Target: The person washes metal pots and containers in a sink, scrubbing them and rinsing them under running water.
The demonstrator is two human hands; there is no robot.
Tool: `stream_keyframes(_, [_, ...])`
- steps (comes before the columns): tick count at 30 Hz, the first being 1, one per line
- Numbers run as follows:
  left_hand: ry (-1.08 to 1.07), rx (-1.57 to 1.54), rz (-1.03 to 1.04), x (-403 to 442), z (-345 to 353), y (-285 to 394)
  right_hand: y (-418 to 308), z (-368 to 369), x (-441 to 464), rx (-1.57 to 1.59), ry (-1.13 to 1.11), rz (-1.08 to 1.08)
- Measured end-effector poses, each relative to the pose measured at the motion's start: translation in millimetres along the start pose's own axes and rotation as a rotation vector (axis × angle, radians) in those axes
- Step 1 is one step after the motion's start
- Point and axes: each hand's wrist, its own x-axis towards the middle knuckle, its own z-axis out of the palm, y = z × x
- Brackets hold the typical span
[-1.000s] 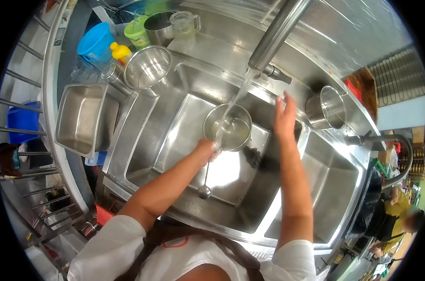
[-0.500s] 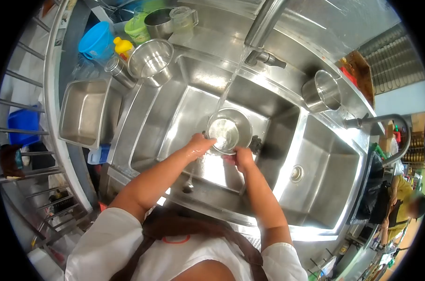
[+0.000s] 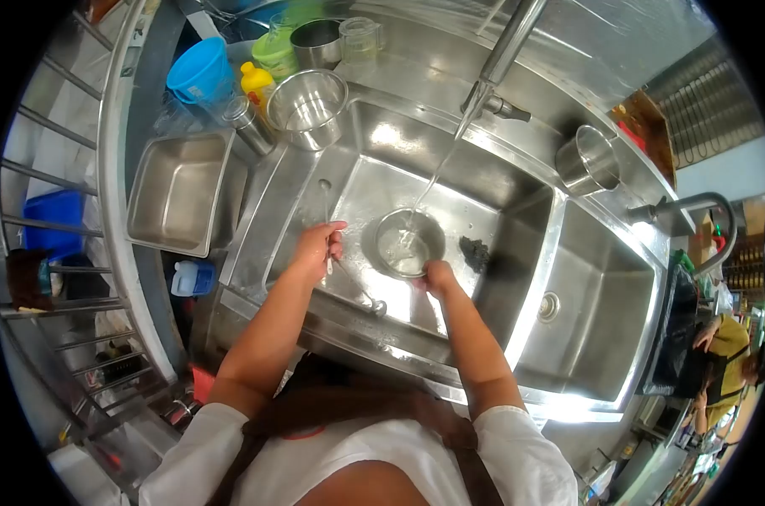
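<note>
Inside the sink basin (image 3: 492, 190), my right hand (image 3: 437, 278) grips the near right rim of a round steel pot (image 3: 434, 229). A stream of tap water runs into the pot, and water shows inside. My left hand (image 3: 317, 246) is apart from the pot, to its left, with fingers closed around the handle of a long-handled spoon (image 3: 325, 184) whose bowl points away from me. A second long spoon (image 3: 378, 308) lies near the basin's front wall, its handle reaching close to my left fingers. A dark scouring pad (image 3: 474, 253) rests right of the pot.
A faucet (image 3: 507, 51) hangs over the basin. Left stand a rectangular steel pan (image 3: 176, 194), a steel pot (image 3: 306, 105), a yellow bottle (image 3: 257, 82) and a blue bucket (image 3: 201, 72). Right are a second basin (image 3: 589, 295) and another steel pot (image 3: 587, 160). A person (image 3: 728, 363) stands far right.
My left hand has let go of the pot, moved left and now holds a spoon. My right hand stays on the pot's rim. The view has shifted slightly.
</note>
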Motion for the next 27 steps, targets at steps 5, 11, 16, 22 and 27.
stream_keyframes(5, [0.007, -0.025, -0.087, 4.9, -10.7, -8.0, -7.7, 17.3, 2.3, 0.08, 0.029, -0.083])
stream_keyframes(11, [0.006, 0.123, -0.096, -6.4, 3.5, -2.1, -12.4, 16.0, 9.3, 0.299, -0.126, -0.01])
stream_keyframes(16, [0.085, 0.579, 0.059, -8.1, 36.5, -13.6, -11.3, 60.9, -36.4, 0.268, -0.014, -0.268])
stream_keyframes(22, [0.21, 0.895, 0.35, 20.3, 29.4, -39.4, -7.6, 74.2, -38.9, 0.208, 0.014, -0.371])
stream_keyframes(27, [0.259, 1.005, 0.428, -1.9, 53.0, -27.4, -38.1, 57.7, -13.2, -0.1, 0.278, -0.671])
